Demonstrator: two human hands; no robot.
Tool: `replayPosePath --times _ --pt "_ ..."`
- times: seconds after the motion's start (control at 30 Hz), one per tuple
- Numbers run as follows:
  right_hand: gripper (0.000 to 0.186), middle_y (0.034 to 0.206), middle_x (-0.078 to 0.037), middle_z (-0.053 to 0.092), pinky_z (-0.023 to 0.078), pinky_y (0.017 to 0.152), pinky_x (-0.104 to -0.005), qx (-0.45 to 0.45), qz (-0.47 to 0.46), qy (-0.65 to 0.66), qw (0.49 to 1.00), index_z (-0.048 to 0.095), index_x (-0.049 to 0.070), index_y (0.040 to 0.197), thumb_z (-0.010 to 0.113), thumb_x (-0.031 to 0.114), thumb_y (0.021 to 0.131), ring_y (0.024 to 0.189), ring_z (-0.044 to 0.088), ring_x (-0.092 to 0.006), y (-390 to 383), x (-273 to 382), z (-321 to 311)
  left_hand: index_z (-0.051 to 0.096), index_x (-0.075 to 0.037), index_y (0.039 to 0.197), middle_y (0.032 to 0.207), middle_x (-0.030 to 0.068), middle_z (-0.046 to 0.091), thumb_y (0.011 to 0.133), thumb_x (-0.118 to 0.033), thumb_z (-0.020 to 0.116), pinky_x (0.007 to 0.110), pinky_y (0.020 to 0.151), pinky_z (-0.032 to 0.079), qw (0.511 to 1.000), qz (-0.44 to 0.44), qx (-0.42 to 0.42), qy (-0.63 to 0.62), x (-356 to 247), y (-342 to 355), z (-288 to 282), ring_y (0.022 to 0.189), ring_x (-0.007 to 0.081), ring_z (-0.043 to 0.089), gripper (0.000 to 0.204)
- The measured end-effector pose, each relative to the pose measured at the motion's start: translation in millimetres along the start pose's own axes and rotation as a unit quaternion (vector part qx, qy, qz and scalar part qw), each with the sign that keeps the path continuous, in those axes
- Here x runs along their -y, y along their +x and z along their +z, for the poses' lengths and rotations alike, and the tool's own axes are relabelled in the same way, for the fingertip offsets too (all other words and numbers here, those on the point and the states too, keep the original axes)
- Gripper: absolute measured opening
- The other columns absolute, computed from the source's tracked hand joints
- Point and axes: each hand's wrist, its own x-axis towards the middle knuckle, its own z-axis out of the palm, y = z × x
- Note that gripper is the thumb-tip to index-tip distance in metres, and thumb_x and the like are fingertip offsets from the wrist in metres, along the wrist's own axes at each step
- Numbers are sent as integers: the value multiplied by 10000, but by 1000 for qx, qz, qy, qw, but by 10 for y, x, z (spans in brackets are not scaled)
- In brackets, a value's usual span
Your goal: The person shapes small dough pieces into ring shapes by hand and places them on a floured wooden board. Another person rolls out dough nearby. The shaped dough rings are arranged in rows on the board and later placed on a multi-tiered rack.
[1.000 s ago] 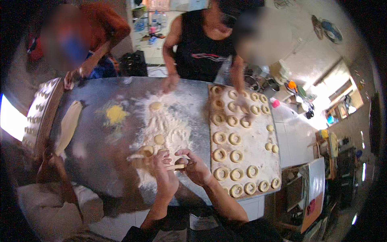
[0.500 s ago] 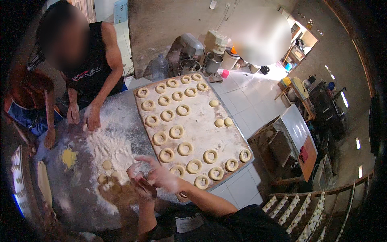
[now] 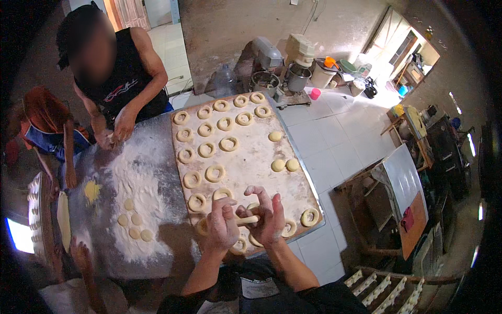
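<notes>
Over the near part of the floured wooden board, I hold a pale dough ring (image 3: pixel 247 220) up between both hands. My left hand (image 3: pixel 223 226) is closed round one side of it, fingers curled. My right hand (image 3: pixel 271 220) has the other side, its fingers bent upward and dusted with flour. The ring shows nearly edge-on, so its hole is hidden. Rows of shaped dough rings (image 3: pixel 228 144) lie on the board (image 3: pixel 251 172) below and beyond my hands, and a few are covered by them. Flattened dough balls (image 3: pixel 278 165) rest at the board's right side.
Left of the board, several dough balls (image 3: pixel 134 233) lie in spread flour (image 3: pixel 137 183) on the dark table. A co-worker (image 3: pixel 120 78) handles dough at the far left; other people's arms reach in along the left edge. Mixers (image 3: pixel 267 55) stand behind, a dough rack (image 3: pixel 384 293) at lower right.
My hands have moved right, from above the floured table to above the board, and now stretch a dough ring between them. The view has shifted; more dough balls show in the flour.
</notes>
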Motion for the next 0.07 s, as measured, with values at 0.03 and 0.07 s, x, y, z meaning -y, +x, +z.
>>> replayPosePath --times 0.03,0.07 --pt "614 685 27 441 407 600 -260 -12 -17 -122 992 333 160 1419 603 431 939 628 433 -100 15 9 -108 531 -55 1111 876 215 675 1010 -208 470 487 636 515 999 16 4 -33 -50 -2 86 740 396 689 194" --pt "690 697 27 448 402 597 -263 -30 -24 -325 945 341 167 1410 618 562 917 625 424 -99 30 18 -217 531 -55 1111 876 215 675 1010 -208 470 487 636 515 1000 9 5 -24 -99 -12 153 740 396 689 194"
